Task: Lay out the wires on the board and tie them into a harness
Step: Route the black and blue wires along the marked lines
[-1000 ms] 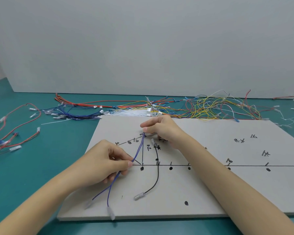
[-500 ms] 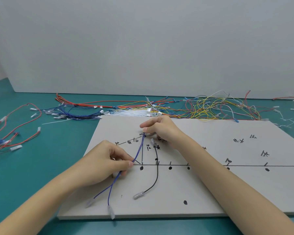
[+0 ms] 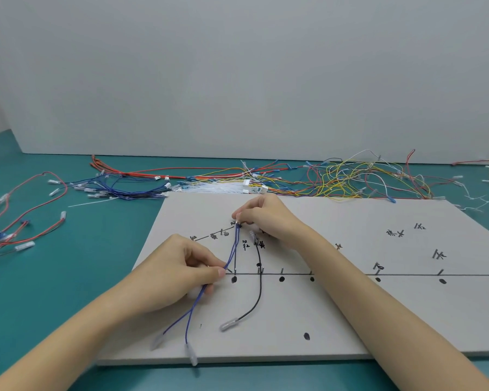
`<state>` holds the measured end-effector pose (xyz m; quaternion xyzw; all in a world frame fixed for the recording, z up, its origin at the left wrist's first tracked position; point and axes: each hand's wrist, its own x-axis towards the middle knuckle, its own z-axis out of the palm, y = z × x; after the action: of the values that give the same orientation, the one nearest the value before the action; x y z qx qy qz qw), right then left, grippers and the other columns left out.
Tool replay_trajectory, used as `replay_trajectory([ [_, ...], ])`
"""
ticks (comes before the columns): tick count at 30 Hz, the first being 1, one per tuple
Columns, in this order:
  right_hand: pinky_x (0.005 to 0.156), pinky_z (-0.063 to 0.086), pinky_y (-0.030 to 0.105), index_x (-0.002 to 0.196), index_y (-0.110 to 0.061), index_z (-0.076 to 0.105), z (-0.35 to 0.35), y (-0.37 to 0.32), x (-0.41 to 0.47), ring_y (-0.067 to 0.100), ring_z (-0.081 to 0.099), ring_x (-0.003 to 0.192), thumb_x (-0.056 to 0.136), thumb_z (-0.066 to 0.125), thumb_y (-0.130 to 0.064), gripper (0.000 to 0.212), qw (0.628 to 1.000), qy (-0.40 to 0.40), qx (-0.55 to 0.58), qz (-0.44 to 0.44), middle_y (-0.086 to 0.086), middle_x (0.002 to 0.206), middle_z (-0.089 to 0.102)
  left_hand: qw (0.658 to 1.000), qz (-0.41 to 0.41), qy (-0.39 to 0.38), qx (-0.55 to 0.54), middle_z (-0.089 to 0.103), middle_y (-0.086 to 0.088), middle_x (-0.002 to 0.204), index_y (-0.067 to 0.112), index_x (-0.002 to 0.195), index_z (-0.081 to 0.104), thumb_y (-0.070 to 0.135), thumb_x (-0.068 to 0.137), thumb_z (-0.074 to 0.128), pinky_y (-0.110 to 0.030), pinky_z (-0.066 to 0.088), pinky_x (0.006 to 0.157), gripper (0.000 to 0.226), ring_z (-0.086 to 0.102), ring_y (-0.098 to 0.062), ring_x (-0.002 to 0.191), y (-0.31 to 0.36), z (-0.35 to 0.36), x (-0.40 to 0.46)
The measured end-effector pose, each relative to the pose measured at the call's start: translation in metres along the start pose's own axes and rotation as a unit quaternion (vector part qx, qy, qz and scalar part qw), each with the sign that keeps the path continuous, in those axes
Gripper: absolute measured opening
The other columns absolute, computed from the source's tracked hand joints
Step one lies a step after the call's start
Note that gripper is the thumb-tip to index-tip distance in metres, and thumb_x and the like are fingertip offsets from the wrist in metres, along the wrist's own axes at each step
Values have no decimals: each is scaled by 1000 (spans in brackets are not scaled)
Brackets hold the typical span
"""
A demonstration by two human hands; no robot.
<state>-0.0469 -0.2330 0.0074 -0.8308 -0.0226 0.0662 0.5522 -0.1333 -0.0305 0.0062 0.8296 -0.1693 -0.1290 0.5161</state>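
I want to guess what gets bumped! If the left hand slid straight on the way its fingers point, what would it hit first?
Probably the black wire: the left hand, pinching the blue wires, points right across the board.

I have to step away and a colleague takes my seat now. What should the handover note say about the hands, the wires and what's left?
Left hand: pinches the blue wire pair near the bottom of the drawn vertical line.
Right hand: pinches that pair's top end at the line's upper end.
Board: the blue pair runs down to two clear terminals at the near edge; a black wire lies loose beside it.
Done: two wire sets on the board, none tied.
Left: the other marked routes are bare. Spare wires and what look like white ties lie behind the board.
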Motion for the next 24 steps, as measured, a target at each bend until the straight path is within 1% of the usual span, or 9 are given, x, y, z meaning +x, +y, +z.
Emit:
replay_trajectory([
  [3, 57, 42, 22, 79, -5, 76, 4, 2, 1, 17, 54, 67, 84, 65, -12, 13, 999, 19, -32, -14, 21, 89, 72, 1000, 9, 13, -6, 66, -3, 55, 28, 81, 79, 20, 86, 72, -14, 39, 52, 11, 51, -6, 50, 2, 4, -1],
  [5, 62, 42, 27, 81, -3, 76, 7, 4, 2, 18, 53, 69, 84, 66, -14, 15, 998, 30, -45, -22, 25, 94, 70, 1000, 18, 16, 13, 64, -2, 52, 30, 80, 78, 20, 87, 71, -20, 41, 55, 14, 50, -8, 51, 2, 9, -3],
  [8, 61, 41, 26, 81, -1, 75, 8, 6, 3, 16, 51, 63, 83, 66, -14, 16, 998, 33, -49, -28, 22, 82, 70, 996, 29, 40, 70, 60, 4, 50, 34, 81, 77, 25, 86, 69, -28, 41, 59, 13, 49, -8, 51, 0, 17, -5],
  [11, 51, 38, 20, 80, -2, 75, 7, 7, 2, 12, 46, 50, 83, 67, -14, 15, 998, 30, -56, -26, 8, 66, 62, 983, 58, 72, 157, 61, 16, 56, 38, 85, 77, 31, 85, 66, -25, 41, 57, 13, 51, -4, 55, 1, 20, -10],
  [13, 49, 37, 18, 81, -3, 76, 7, 8, 3, 10, 45, 48, 83, 67, -15, 15, 997, 31, -57, -29, 6, 65, 61, 971, 97, 74, 208, 64, 15, 62, 36, 85, 77, 34, 83, 61, -23, 42, 56, 16, 53, -7, 60, 3, 22, -14],
  [14, 49, 37, 19, 81, -3, 76, 7, 8, 3, 11, 45, 49, 83, 66, -15, 15, 997, 32, -58, -31, 6, 66, 62, 967, 110, 67, 219, 65, 10, 64, 24, 85, 74, 33, 82, 58, -24, 44, 57, 19, 53, -10, 61, 3, 24, -14],
  [15, 50, 37, 19, 81, -3, 75, 8, 8, 3, 12, 46, 51, 83, 66, -15, 15, 997, 32, -59, -32, 6, 67, 62, 968, 109, 59, 220, 65, 6, 64, 23, 72, 72, 31, 81, 58, -24, 46, 58, 19, 53, -12, 61, 4, 25, -14],
  [18, 49, 38, 19, 81, -2, 75, 9, 9, 3, 12, 45, 50, 83, 66, -14, 16, 997, 36, -58, -35, 5, 63, 60, 974, 82, 53, 204, 66, 12, 64, 24, 78, 77, 23, 82, 65, -13, 42, 56, 13, 58, -7, 64, 3, 26, -11],
  [24, 50, 40, 19, 82, -4, 76, 8, 11, 4, 11, 47, 50, 83, 65, -15, 15, 997, 38, -47, -40, 14, 72, 68, 969, 70, 56, 230, 66, 18, 67, 31, 78, 77, 24, 81, 70, -14, 44, 61, 11, 60, -4, 71, 5, 12, -10],
])
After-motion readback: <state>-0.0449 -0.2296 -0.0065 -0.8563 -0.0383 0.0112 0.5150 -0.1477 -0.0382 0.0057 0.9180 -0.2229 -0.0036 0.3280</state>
